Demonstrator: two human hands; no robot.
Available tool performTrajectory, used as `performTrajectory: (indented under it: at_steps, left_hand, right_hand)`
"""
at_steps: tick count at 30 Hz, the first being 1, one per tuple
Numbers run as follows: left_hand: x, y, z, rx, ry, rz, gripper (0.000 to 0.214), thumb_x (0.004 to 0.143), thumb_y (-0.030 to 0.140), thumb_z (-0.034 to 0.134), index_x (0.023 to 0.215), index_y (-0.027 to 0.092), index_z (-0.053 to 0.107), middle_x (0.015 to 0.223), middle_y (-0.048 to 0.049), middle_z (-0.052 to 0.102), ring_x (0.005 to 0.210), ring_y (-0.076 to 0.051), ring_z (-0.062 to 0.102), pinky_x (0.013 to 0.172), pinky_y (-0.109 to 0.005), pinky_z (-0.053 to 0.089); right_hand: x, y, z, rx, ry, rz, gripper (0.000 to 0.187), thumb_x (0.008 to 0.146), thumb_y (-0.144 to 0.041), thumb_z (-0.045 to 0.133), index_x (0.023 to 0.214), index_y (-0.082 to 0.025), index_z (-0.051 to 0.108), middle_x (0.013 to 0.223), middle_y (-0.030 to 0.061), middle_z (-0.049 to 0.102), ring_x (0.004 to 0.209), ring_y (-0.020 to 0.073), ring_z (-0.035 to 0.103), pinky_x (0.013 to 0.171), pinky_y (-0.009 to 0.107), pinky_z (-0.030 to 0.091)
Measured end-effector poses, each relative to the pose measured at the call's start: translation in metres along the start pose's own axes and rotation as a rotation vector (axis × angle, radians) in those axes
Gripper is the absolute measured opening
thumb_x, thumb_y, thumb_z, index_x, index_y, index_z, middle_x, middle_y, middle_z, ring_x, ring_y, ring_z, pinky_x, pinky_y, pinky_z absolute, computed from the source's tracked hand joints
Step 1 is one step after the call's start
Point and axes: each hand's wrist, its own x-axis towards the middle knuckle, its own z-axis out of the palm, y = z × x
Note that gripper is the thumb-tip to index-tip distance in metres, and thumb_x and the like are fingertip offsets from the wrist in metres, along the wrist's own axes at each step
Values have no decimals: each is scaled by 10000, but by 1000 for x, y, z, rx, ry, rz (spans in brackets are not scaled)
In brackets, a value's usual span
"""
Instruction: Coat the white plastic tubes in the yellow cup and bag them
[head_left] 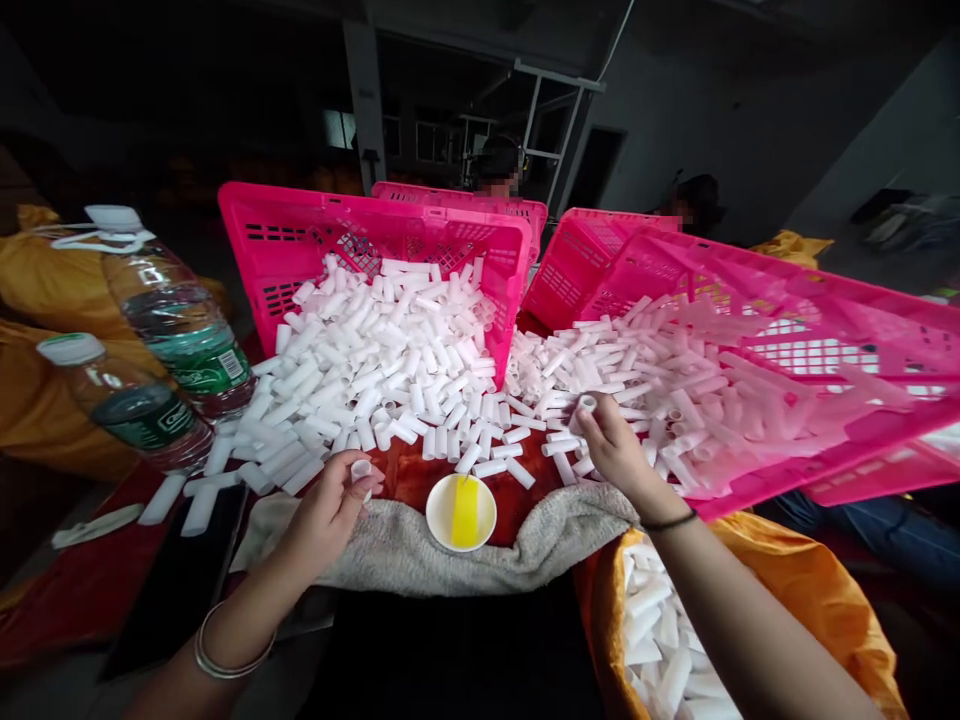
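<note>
Short white tubes [405,340] lie heaped in front of me, spilling from a tipped pink basket [480,235]. My left hand [334,505] is closed around one white tube [361,468], its round end showing, left of a small white bowl [435,510]. A flat yellow piece [465,512] rests in the bowl. My right hand [613,442] is closed on another white tube [585,405] at the edge of the right-hand heap of tubes [637,350]. The fingers partly cover both held tubes.
A rolled grey towel [420,560] edges the red tabletop [405,475]. Two plastic bottles [180,330] stand at left near a dark flat object [180,570]. More pink baskets [847,330] lean at right; below, an orange sack [810,590] holds white tubes. People sit behind the baskets.
</note>
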Motion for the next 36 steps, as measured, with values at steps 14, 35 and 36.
performTrajectory:
  at_steps: [14, 35, 36]
  left_hand:
    - [-42, -6, 26, 230, -194, 161, 280, 925, 323, 563, 1173, 215, 634, 1122, -95, 680, 1052, -254, 650, 952, -443, 538]
    - [-4, -6, 75, 348, -231, 382, 947, 497, 439, 960, 1275, 198, 478, 1296, -161, 609, 1229, -365, 571, 1061, -552, 446]
    - [-5, -7, 75, 338, -230, 373, 952, 493, 444, 961, 1278, 200, 481, 1296, -160, 607, 1230, -367, 569, 1062, -554, 443]
  right_hand:
    - [-87, -65, 79, 361, -187, -237, 294, 977, -266, 533, 1242, -183, 631, 1183, 134, 694, 1054, 244, 682, 920, 421, 572]
    - [-98, -62, 90, 542, -152, -163, 168, 978, -301, 537, 1107, -232, 622, 973, 79, 669, 893, 215, 675, 755, 373, 603]
    - [-97, -60, 89, 507, -152, -206, 160, 974, -283, 541, 1099, -231, 628, 997, 86, 661, 926, 222, 670, 774, 380, 599]
